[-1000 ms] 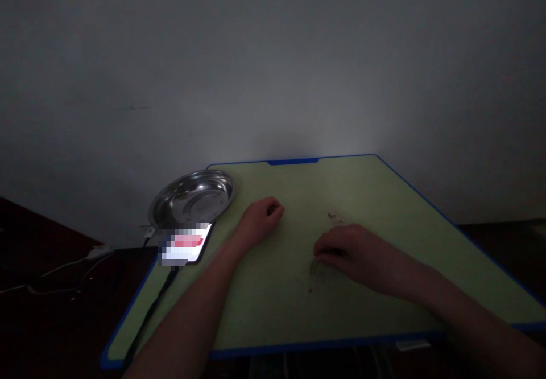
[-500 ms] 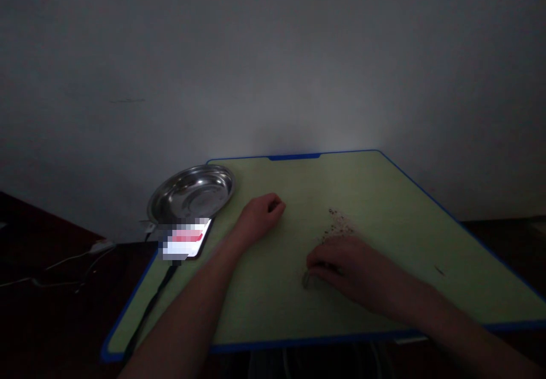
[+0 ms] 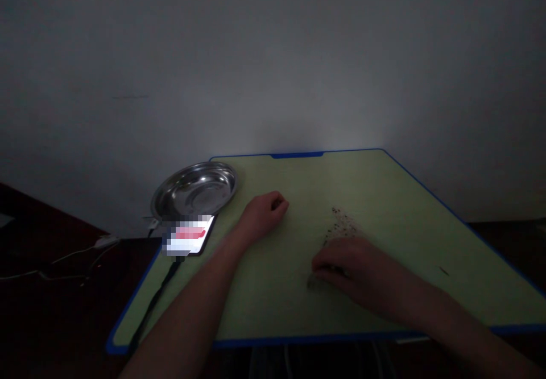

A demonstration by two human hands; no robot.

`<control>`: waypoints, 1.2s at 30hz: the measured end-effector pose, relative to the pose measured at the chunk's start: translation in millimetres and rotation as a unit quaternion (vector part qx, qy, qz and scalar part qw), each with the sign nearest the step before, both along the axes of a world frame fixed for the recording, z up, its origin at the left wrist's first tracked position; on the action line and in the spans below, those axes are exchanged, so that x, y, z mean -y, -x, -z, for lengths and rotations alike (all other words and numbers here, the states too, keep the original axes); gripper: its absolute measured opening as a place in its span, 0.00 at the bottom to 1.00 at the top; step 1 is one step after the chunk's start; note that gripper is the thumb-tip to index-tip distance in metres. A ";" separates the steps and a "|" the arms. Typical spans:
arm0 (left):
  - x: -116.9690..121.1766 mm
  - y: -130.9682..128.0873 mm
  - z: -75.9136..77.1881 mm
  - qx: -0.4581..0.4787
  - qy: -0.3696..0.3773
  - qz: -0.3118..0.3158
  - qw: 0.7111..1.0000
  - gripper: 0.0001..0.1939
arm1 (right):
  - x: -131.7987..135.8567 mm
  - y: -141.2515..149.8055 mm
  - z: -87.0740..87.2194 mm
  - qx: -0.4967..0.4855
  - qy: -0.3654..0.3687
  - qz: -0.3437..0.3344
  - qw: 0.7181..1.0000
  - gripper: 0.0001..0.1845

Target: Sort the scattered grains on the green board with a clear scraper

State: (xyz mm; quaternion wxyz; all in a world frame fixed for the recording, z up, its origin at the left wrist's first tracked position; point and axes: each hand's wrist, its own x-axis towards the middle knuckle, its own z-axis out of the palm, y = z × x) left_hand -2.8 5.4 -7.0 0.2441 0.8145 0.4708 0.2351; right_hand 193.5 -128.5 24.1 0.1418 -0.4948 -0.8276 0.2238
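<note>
My left hand (image 3: pixel 263 217) rests on the pale green table (image 3: pixel 264 299), its fingers curled into a loose fist. Whatever lies inside that fist is hidden. To the right and nearer to me, my right hand (image 3: pixel 347 262) is closed in a pinch, palm down, low over the tabletop. A small greyish, blurred thing (image 3: pixel 312 282) shows just below its fingertips; its kind cannot be made out. Just beyond the right hand lies a scatter of tiny dark and pale bits (image 3: pixel 343 224), like seeds or grains, partly covered by the hand.
At the table's far left stands a shiny metal basin (image 3: pixel 200 191). A lit phone (image 3: pixel 194 239), partly pixelated, lies in front of it, with a dark strap (image 3: pixel 157 299) running toward me. One thin dark sliver (image 3: pixel 444 271) is at the right. A wall (image 3: pixel 273 54) rises behind.
The whole view has shifted slightly. My right hand has come a little nearer to me, still pinched, with the greyish thing at its fingertips. My left hand stays in place, curled.
</note>
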 end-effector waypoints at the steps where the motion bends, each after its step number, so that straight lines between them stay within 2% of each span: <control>1: 0.1 -0.1 -0.3 -0.001 -0.001 0.000 1.000 0.10 | 0.5 -0.2 0.3 -0.002 0.000 0.001 1.000 0.09; 8: 1.6 -0.8 -2.1 -0.007 -0.002 -0.005 1.000 0.11 | -1.8 0.0 -0.1 0.003 -0.015 0.011 1.000 0.10; 16: -0.7 -0.4 0.1 -0.010 0.000 0.000 1.000 0.10 | 8.2 -2.5 0.2 -0.019 -0.010 0.008 1.000 0.10; 22: 1.3 -0.5 -1.0 -0.004 -0.001 0.003 1.000 0.10 | 9.8 3.2 6.6 -0.025 0.008 0.010 1.000 0.09; 28: -0.4 -0.6 0.1 -0.006 -0.006 0.005 1.000 0.10 | 17.7 -5.3 9.0 -0.066 0.012 0.018 0.998 0.09; 36: -0.8 -1.2 0.3 -0.011 -0.002 0.000 1.000 0.10 | 17.7 -1.6 13.4 -0.062 0.017 0.021 0.998 0.09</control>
